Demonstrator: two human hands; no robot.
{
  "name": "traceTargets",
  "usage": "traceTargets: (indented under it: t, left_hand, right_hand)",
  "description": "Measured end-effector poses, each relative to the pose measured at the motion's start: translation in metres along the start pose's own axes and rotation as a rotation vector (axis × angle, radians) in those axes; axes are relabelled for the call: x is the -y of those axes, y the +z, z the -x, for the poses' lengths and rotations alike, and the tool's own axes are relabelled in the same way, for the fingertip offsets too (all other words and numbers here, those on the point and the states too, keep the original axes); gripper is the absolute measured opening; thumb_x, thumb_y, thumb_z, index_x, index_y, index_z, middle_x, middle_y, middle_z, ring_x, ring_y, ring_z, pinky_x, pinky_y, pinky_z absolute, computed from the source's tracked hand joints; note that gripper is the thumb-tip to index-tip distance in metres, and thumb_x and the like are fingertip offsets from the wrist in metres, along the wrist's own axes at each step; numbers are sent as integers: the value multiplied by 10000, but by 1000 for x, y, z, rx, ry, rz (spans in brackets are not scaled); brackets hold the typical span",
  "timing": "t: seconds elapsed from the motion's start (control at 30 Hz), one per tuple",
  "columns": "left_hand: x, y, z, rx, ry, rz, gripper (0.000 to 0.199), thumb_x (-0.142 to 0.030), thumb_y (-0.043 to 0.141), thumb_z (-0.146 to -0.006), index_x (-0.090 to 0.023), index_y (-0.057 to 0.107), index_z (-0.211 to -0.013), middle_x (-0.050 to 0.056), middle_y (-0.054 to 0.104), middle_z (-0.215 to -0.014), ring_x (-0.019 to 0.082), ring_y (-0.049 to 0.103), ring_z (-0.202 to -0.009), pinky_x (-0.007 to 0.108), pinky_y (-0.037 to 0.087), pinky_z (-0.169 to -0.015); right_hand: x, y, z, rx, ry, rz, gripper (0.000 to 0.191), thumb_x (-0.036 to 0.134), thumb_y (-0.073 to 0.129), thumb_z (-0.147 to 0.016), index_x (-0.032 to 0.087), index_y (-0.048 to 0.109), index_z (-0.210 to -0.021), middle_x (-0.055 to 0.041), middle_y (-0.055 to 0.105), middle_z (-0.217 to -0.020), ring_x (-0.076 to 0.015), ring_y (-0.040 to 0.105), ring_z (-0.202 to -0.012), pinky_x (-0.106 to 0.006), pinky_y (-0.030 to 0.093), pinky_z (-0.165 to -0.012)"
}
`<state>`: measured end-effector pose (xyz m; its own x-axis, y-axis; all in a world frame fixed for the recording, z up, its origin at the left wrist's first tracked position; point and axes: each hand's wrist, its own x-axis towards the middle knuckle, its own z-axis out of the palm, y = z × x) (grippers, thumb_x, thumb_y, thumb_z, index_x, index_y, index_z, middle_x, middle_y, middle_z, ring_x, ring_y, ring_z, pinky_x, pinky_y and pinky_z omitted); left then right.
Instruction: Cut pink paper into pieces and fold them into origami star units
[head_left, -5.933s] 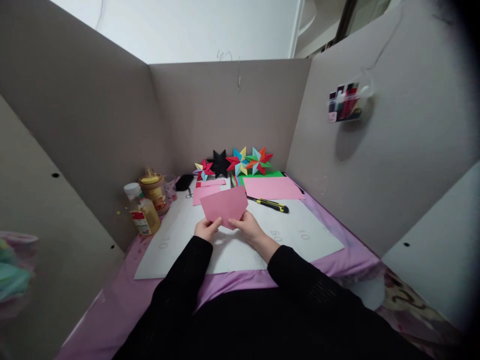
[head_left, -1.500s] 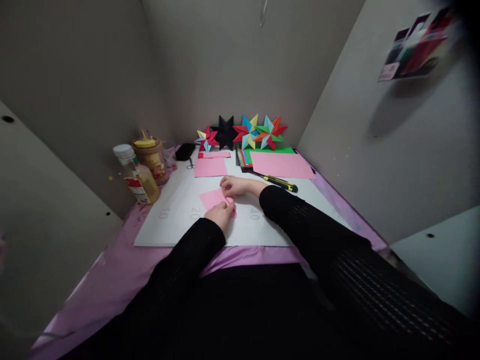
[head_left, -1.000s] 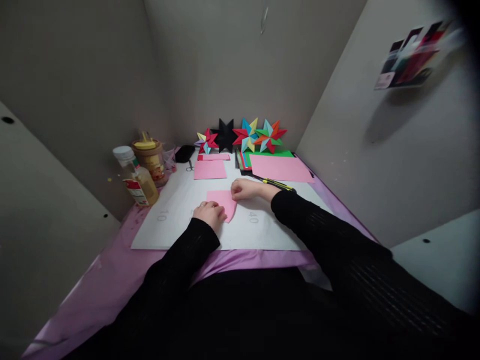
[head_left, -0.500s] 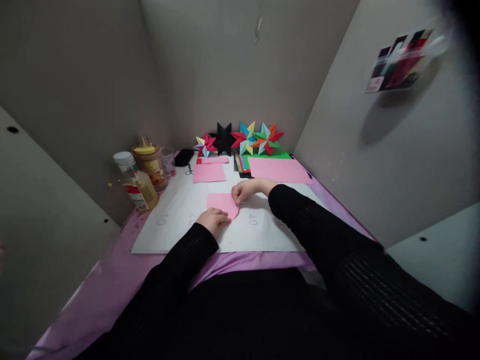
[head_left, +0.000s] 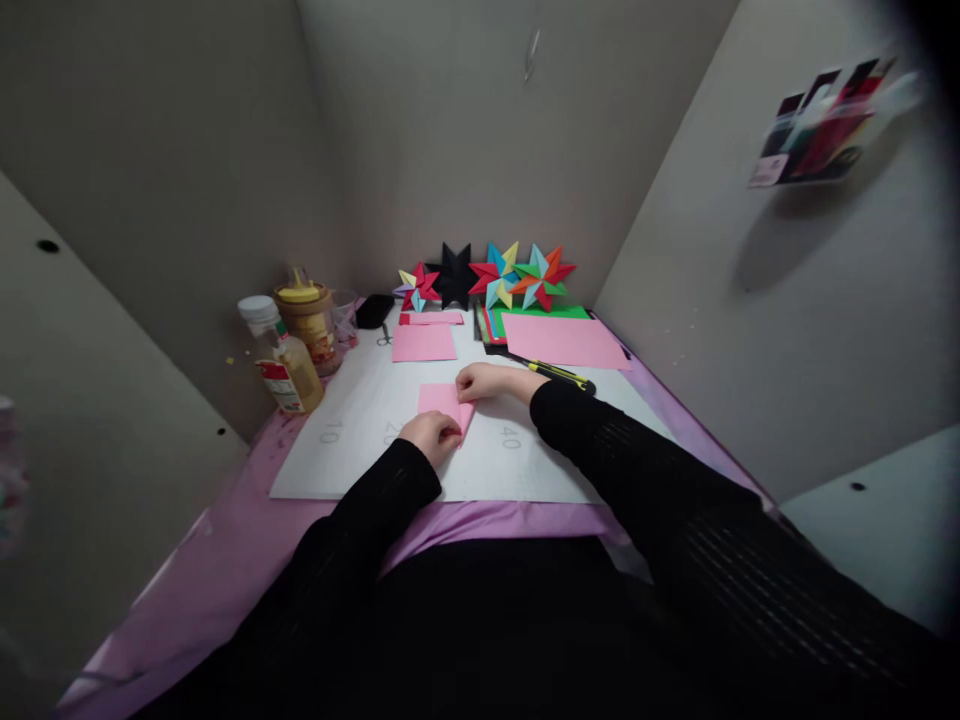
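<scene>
A small pink paper [head_left: 438, 397] lies on the white board [head_left: 360, 460], its right side raised and folded over toward the middle. At its near edge my left hand [head_left: 433, 436] pinches the paper with curled fingers. My right hand [head_left: 478, 381] has its fingertips closed on the far right part of the same sheet. Beyond the hands, a second pink sheet [head_left: 424, 343] lies flat, with narrow pink strips [head_left: 432, 319] behind it.
A large pink sheet [head_left: 566, 341] covers coloured papers at the back right, near a yellow-black cutter [head_left: 559, 374]. Folded paper stars [head_left: 495, 276] lean on the back wall. At the left are a bottle [head_left: 289, 370], a jar [head_left: 311, 325], small scissors [head_left: 385, 336] and a phone [head_left: 376, 311].
The right side of the small pink paper has come further over to the left, and both hands' fingers have curled in. The cutter now shows beyond my right arm. The view has shifted slightly.
</scene>
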<state>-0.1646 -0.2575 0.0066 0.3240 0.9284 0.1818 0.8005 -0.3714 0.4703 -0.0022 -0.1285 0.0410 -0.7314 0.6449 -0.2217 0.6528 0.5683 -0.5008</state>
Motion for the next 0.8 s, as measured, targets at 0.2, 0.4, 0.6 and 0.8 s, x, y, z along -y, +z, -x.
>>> traceTargets:
  t: [0.2,0.4,0.6,0.8]
  left_hand:
    - [-5,-2,0,107,19,-197,430,-235,499,-846,-241,526,-1276,49,630,-894,194,584,-827,280,421,-719]
    - [-4,0,1,128,50,-299,354,-295,451,-893,-281,575,-1225,57,610,-901,199,578,-859,277,412,-731]
    - [0,5,1,102,71,-309,339,-315,415,-910,-300,595,-1198,53,607,-884,197,576,-841,285,410,-708]
    - [1,7,3,61,66,-303,370,-244,410,-890,-269,571,-1222,50,611,-870,194,578,-827,284,412,-691]
  right_hand:
    - [-2,7,-2,-67,32,6,155,287,577,-671,146,623,-716,22,556,-600,-97,450,-551,-211,312,-521]
    - [-8,11,-3,-101,10,16,161,287,545,-692,141,609,-717,12,566,-627,-102,452,-563,-207,317,-514]
    - [-15,9,-3,-111,-47,41,142,246,510,-718,142,606,-704,6,575,-651,-105,459,-591,-203,335,-541]
    - [-8,14,-4,-171,14,102,169,243,511,-741,127,633,-730,-19,603,-677,-113,476,-604,-211,329,-548]
